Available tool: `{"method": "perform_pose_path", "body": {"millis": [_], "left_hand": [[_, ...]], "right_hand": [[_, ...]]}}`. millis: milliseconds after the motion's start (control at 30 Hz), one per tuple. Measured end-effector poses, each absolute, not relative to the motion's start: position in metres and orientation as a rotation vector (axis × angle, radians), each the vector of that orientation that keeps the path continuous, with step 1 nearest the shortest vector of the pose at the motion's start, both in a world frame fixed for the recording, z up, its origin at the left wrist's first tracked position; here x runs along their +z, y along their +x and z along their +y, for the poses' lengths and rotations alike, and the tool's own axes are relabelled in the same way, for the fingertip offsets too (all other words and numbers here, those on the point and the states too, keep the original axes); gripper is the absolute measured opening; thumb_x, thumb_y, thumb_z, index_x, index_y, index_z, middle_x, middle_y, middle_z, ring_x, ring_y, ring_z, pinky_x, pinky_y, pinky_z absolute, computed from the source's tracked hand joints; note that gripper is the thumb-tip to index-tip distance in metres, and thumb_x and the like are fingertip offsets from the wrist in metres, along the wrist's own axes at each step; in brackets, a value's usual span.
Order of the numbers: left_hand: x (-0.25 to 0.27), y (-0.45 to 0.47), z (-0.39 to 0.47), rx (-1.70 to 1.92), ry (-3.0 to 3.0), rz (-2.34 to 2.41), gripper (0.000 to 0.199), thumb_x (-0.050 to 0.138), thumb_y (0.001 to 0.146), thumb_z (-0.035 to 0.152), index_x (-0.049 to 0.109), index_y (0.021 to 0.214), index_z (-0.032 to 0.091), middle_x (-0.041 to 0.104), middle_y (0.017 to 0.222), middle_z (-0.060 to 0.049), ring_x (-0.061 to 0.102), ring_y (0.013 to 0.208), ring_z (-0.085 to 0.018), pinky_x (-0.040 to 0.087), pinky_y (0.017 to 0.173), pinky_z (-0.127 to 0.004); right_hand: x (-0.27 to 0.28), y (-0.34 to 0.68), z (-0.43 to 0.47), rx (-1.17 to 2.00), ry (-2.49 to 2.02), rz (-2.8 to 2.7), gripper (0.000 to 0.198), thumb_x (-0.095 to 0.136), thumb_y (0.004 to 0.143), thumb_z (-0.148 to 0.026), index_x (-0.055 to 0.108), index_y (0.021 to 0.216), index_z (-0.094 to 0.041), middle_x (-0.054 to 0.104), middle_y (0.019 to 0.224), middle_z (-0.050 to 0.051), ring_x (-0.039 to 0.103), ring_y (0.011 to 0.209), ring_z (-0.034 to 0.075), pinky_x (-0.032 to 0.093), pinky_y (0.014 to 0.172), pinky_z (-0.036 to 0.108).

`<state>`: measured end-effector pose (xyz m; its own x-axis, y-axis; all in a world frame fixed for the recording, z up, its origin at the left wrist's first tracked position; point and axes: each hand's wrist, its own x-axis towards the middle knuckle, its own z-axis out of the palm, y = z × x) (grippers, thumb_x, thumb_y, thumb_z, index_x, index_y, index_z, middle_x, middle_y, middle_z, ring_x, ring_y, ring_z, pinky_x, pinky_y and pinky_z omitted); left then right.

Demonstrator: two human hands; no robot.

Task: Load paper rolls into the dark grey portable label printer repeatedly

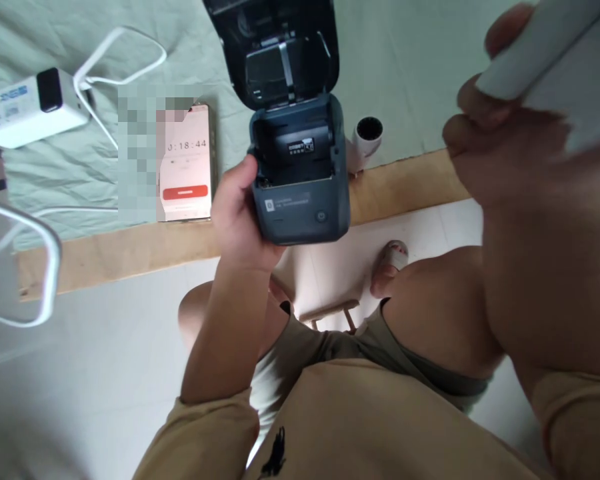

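Note:
My left hand (237, 213) grips a dark blue-grey label printer (300, 210) from its left side, thumb on the rim. The printer's black lid (285, 53) is swung up, and its roll compartment shows bare walls with a small label inside. At the upper right, my right hand (515, 147) is closed on a white paper roll (545, 57), close to the camera and blurred. Part of that roll runs out of view. The right hand is apart from the printer.
A phone (190, 167) showing a timer lies on the green cloth (405, 60). Left of it are a white box-shaped device (30, 107) and a white cable (125, 33). A white cylindrical object (367, 137) with a black top stands behind the printer, near the wooden table edge (405, 183).

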<state>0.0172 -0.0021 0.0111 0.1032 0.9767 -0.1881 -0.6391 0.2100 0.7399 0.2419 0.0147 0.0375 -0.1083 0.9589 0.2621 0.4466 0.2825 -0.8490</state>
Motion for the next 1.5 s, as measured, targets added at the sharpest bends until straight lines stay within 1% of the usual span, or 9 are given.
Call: {"method": "perform_pose_path", "body": {"millis": [133, 267, 400, 533, 700, 833, 1100, 1267, 1500], "left_hand": [[0.016, 0.015, -0.002, 1.248, 0.576, 0.608, 0.039, 0.036, 0.093, 0.034, 0.063, 0.104, 0.007, 0.070, 0.093, -0.007, 0.070, 0.099, -0.023, 0.056, 0.090, -0.044], [0.015, 0.015, -0.003, 1.237, 0.566, 0.524, 0.039, 0.035, 0.095, 0.032, 0.065, 0.100, 0.008, 0.072, 0.091, -0.006, 0.071, 0.088, -0.020, 0.058, 0.088, -0.043], [0.011, 0.018, -0.003, 1.246, 0.569, 0.487, 0.039, 0.035, 0.095, 0.033, 0.065, 0.098, 0.008, 0.074, 0.090, -0.006, 0.072, 0.086, -0.020, 0.060, 0.085, -0.042], [0.011, 0.018, -0.003, 1.267, 0.632, 0.613, 0.042, 0.035, 0.093, 0.038, 0.066, 0.103, 0.011, 0.073, 0.092, -0.006, 0.073, 0.092, -0.023, 0.059, 0.086, -0.041], [0.013, 0.015, -0.002, 1.259, 0.668, 0.748, 0.039, 0.038, 0.092, 0.040, 0.067, 0.105, 0.018, 0.073, 0.092, -0.004, 0.067, 0.114, -0.028, 0.058, 0.089, -0.041], [0.008, 0.014, 0.000, 1.291, 0.641, 0.781, 0.033, 0.048, 0.088, 0.042, 0.069, 0.098, 0.019, 0.073, 0.092, -0.004, 0.066, 0.114, -0.027, 0.057, 0.093, -0.039], [0.006, 0.014, -0.001, 1.324, 0.558, 0.702, 0.030, 0.050, 0.089, 0.038, 0.069, 0.079, 0.018, 0.072, 0.085, 0.000, 0.070, 0.094, -0.015, 0.056, 0.092, -0.030], [0.004, 0.013, -0.002, 1.320, 0.594, 0.736, 0.033, 0.042, 0.092, 0.036, 0.069, 0.083, 0.018, 0.074, 0.087, 0.000, 0.071, 0.089, -0.016, 0.057, 0.087, -0.030], [0.001, 0.016, -0.002, 1.251, 0.637, 0.724, 0.016, 0.056, 0.088, 0.032, 0.062, 0.098, 0.021, 0.071, 0.086, 0.001, 0.069, 0.104, -0.018, 0.053, 0.096, -0.028]], "right_hand": [[0.011, 0.240, 0.028, 0.948, -1.303, -1.003, 0.016, 0.048, 0.077, -0.034, 0.046, 0.090, -0.024, 0.049, 0.081, -0.001, 0.031, 0.049, 0.005, 0.014, 0.036, 0.019], [0.013, 0.236, 0.019, 0.663, -1.329, -1.148, 0.010, 0.051, 0.080, -0.021, 0.047, 0.089, -0.024, 0.048, 0.082, -0.003, 0.041, 0.054, 0.005, 0.028, 0.038, 0.019], [0.010, 0.255, 0.019, 0.170, -1.534, -1.480, 0.030, 0.054, 0.077, -0.013, 0.054, 0.106, -0.021, 0.056, 0.102, -0.001, 0.055, 0.088, 0.009, 0.044, 0.068, 0.023], [-0.002, 0.270, 0.027, 0.089, -1.753, -1.728, 0.051, 0.063, 0.073, -0.020, 0.054, 0.124, -0.015, 0.065, 0.099, 0.006, 0.061, 0.089, 0.019, 0.049, 0.083, 0.041], [0.011, 0.243, 0.013, -0.060, -1.573, -1.750, 0.046, 0.057, 0.077, -0.017, 0.051, 0.122, -0.010, 0.059, 0.120, 0.014, 0.060, 0.108, 0.022, 0.050, 0.093, 0.039], [0.009, 0.206, 0.002, 0.075, -1.461, -1.930, 0.047, 0.064, 0.080, -0.032, 0.053, 0.123, -0.018, 0.058, 0.115, 0.011, 0.061, 0.098, 0.022, 0.054, 0.083, 0.038], [-0.002, 0.199, 0.025, 0.614, -1.426, -1.600, 0.061, 0.063, 0.075, -0.015, 0.041, 0.129, -0.031, 0.063, 0.099, 0.001, 0.061, 0.079, 0.013, 0.051, 0.067, 0.026], [0.015, 0.208, 0.023, 1.138, -1.299, -1.061, 0.030, 0.055, 0.081, -0.021, 0.051, 0.108, -0.032, 0.066, 0.104, -0.001, 0.068, 0.087, 0.015, 0.054, 0.059, 0.024], [0.039, 0.192, -0.009, 0.273, -1.142, -1.775, 0.053, 0.072, 0.078, -0.030, 0.056, 0.128, -0.037, 0.060, 0.117, 0.000, 0.063, 0.100, 0.017, 0.057, 0.085, 0.033]]}}
